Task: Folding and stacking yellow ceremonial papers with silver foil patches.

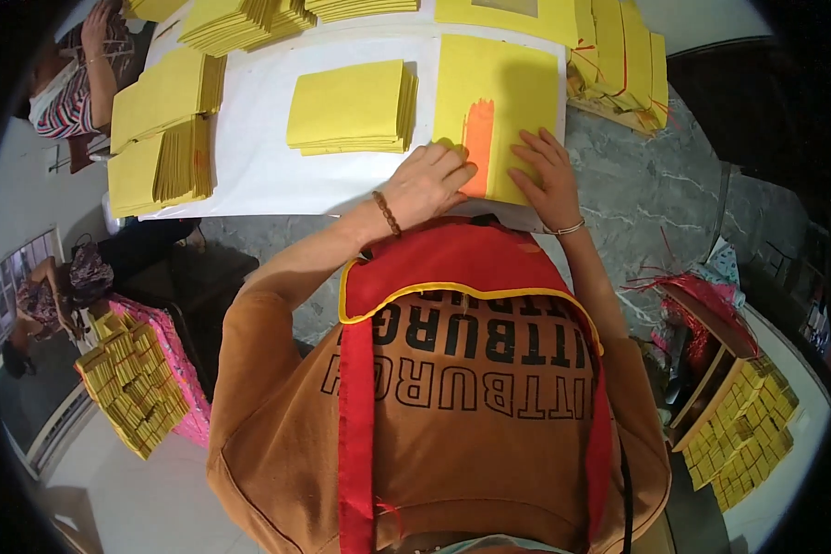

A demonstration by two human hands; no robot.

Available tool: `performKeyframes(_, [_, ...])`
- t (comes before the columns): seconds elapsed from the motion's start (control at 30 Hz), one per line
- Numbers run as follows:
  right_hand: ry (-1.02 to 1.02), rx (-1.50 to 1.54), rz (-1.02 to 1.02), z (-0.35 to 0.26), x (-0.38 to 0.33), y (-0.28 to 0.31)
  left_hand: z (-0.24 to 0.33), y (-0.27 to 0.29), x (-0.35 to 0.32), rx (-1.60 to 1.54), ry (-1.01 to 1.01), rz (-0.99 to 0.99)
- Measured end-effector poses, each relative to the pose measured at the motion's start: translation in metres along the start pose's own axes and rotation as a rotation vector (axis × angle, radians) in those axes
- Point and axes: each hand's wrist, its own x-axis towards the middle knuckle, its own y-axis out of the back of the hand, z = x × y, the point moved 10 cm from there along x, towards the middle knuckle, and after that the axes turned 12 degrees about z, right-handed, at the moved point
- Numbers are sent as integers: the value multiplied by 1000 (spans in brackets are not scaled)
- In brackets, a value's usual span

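Yellow paper [466,72] lies under curled left hand [431,179] and spread right hand [551,182]

Yellow sheet [529,97]: matt paper. Red apron [457,256]: matt cloth. White tabletop [254,115]: smooth.

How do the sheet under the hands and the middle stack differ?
The sheet bears an orange strip; the stack shows none. The sheet is longer front to back; the stack, side to side. Left hand and right hand rest on the sheet; neither on the stack. Both are yellow.
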Motion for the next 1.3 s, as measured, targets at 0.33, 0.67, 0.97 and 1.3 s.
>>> performKeyframes(0.33, [-423,666,37,50,-8,1,-39,-11,10,-436,221,-105])
performKeyframes(0.67, [-214,404,-94,31,-6,-2,-68,-27,7,-593,479,-149])
performKeyframes(0.97, [-379,551,23,49,-6,-1,-84,-37,6,-797,717,-215])
performKeyframes(1.3, [-336,477,27,51,-4,-1,-37,-4,14,-314,252,32])
